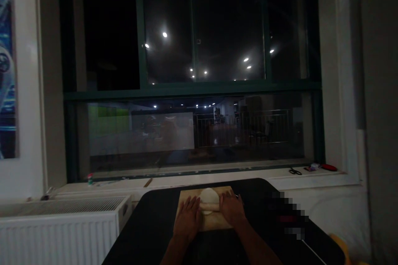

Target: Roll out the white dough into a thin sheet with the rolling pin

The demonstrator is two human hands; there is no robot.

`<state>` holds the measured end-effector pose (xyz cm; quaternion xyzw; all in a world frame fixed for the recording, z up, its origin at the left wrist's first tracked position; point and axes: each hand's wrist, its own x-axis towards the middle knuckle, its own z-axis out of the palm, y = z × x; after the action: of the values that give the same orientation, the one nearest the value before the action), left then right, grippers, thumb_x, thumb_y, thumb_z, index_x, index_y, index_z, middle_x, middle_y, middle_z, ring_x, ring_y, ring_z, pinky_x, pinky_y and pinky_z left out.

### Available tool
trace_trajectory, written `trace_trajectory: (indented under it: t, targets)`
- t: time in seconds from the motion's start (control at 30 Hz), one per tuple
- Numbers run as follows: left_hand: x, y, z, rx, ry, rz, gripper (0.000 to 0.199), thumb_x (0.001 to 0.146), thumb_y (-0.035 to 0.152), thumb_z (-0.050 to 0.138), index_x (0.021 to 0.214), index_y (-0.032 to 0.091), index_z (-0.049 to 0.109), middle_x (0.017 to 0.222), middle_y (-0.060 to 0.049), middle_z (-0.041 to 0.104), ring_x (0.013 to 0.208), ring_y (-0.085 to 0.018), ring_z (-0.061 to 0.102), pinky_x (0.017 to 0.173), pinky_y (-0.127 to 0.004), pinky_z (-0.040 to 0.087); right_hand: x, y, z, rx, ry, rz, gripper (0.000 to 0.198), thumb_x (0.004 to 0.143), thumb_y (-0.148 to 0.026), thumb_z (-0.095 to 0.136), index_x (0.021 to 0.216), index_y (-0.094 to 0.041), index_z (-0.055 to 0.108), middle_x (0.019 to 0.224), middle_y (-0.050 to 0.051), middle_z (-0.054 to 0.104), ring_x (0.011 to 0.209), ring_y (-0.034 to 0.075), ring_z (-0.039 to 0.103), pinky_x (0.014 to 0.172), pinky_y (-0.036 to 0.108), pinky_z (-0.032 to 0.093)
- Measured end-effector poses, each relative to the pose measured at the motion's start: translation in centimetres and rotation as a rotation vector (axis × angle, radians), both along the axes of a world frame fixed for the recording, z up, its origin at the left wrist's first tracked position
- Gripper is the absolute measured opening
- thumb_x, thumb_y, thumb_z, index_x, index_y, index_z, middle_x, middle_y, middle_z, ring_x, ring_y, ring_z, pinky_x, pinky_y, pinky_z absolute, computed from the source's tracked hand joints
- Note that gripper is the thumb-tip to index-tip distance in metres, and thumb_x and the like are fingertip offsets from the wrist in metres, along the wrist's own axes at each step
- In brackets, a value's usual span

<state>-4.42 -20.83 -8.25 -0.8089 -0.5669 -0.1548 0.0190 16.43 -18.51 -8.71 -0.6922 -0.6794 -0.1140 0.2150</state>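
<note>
Head view: a disc of pale dough (209,197) lies on a wooden board (217,224) set on a dark table (149,223); a rolling pin (210,206) lies crosswise over the near part of the dough; the left hand (187,218) rests flat, fingers extended, on the pin's left end; the right hand (231,208) rests likewise, palm down, on its right end; neither hand is clenched. Beyond the table, a white windowsill (217,177) carries scissors (294,171); a radiator (62,223) stands at left.
</note>
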Motion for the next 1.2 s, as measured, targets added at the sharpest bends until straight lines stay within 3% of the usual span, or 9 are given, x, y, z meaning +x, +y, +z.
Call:
trace_trajectory:
  t: [0.27,0.5,0.73,0.87,1.03,1.2]
  targets:
    - [1.2,6.1,0.8,0.017,0.037,-0.002,0.061,0.1,0.034,0.011,0.145,0.023,0.051,0.152,-0.003,0.05,0.145,-0.024,0.038,0.123,-0.05,0.021,0.4,6.2,0.5,0.004,0.045,-0.02,0.055,0.104,-0.043,0.024,0.109,-0.021,0.074,0.124,0.015,0.069,0.13,0.032,0.053,0.108,0.057,0.035]
    - [2.7,11.6,2.5,-0.079,0.131,0.067,0.057,0.098,0.032,0.019,0.141,0.024,0.055,0.148,-0.006,0.054,0.14,-0.03,0.044,0.118,-0.061,0.023,0.7,11.5,1.4,0.036,0.011,0.078,0.046,0.104,-0.037,0.03,0.109,-0.021,0.072,0.12,0.014,0.071,0.129,0.03,0.053,0.108,0.053,0.035]
    - [3.1,17.4,1.6,-0.18,0.084,0.102,0.062,0.098,0.046,0.017,0.151,0.025,0.041,0.157,-0.007,0.041,0.147,-0.034,0.03,0.118,-0.067,0.017,1.0,16.6,2.2,0.046,0.024,0.039,0.06,0.106,-0.04,0.02,0.098,-0.014,0.074,0.102,0.018,0.075,0.1,0.025,0.069,0.094,0.038,0.045]
    - [2.8,19.5,1.5,-0.203,0.092,0.074,0.057,0.098,0.041,0.021,0.148,0.026,0.045,0.158,-0.01,0.04,0.146,-0.037,0.031,0.113,-0.072,0.022,1.1,18.2,2.7,0.052,0.016,0.06,0.061,0.106,-0.038,0.018,0.099,-0.014,0.073,0.1,0.017,0.075,0.094,0.023,0.07,0.086,0.033,0.046]
    - [2.5,21.6,1.2,-0.19,0.066,0.051,0.046,0.096,0.036,0.031,0.132,0.029,0.058,0.145,-0.011,0.057,0.136,-0.038,0.047,0.104,-0.072,0.033,0.9,20.1,2.7,0.038,-0.025,0.072,0.058,0.106,-0.037,0.02,0.097,-0.016,0.074,0.098,0.015,0.076,0.091,0.022,0.071,0.082,0.031,0.047]
    - [2.8,23.9,0.8,-0.209,-0.027,0.157,0.06,0.099,0.043,0.013,0.126,0.024,0.063,0.13,-0.016,0.068,0.122,-0.036,0.061,0.1,-0.067,0.04,0.7,22.2,2.1,0.024,-0.083,0.099,0.056,0.105,-0.038,0.024,0.096,-0.016,0.075,0.097,0.015,0.076,0.094,0.023,0.071,0.088,0.034,0.045]
